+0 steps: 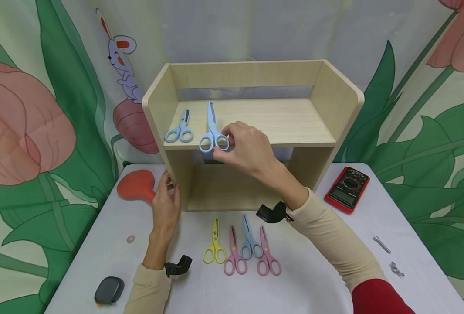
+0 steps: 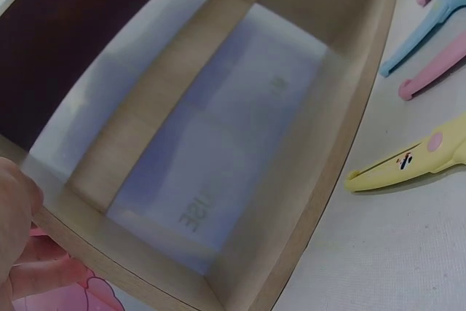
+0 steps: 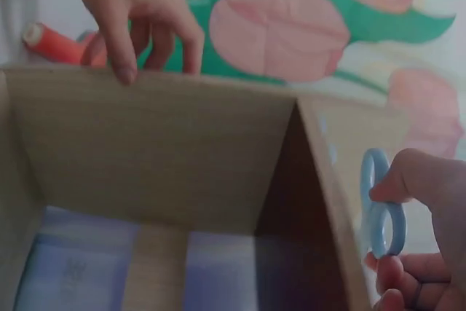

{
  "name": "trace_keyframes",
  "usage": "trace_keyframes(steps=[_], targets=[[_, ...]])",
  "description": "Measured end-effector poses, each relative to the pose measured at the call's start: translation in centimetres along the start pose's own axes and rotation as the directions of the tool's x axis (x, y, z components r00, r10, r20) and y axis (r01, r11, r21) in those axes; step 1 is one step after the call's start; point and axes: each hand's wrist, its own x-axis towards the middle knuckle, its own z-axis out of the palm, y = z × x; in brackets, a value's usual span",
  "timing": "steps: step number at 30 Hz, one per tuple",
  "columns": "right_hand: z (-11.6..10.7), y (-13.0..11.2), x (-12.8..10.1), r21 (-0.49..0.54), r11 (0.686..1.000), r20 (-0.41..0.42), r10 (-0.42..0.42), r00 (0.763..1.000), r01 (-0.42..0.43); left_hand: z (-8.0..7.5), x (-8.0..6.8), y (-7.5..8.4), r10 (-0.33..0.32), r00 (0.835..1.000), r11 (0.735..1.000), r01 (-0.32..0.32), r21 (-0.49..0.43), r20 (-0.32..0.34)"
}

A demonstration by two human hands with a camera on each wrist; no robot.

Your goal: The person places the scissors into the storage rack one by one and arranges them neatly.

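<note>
Head view alone shows the light-blue scissors [image 1: 213,131] on the wooden shelf [image 1: 255,124] top board, blades pointing rearward; right hand [image 1: 247,150] pinches their handle loops. Left hand [image 1: 166,205] grips the shelf's left panel

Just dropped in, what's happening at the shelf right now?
A person's right hand pinches the handles of a light blue pair of scissors lying on the upper shelf of a wooden rack, next to a smaller blue pair. The left hand holds the rack's left side panel. Four more scissors lie on the table in front.
</note>
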Motion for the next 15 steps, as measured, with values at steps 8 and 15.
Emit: trace_keyframes(steps=[8,15], targets=[[1.1,0.5,3.1,0.035,0.972,0.179,0.225,0.958,-0.234,0.0,-0.2,0.2,-0.017,1.000,1.000,0.017,-0.004,0.024],[1.1,0.6,3.7,0.025,0.971,0.225,0.225,0.948,-0.237,0.0,0.1,0.1,-0.018,1.000,0.999,0.019,-0.035,0.020]])
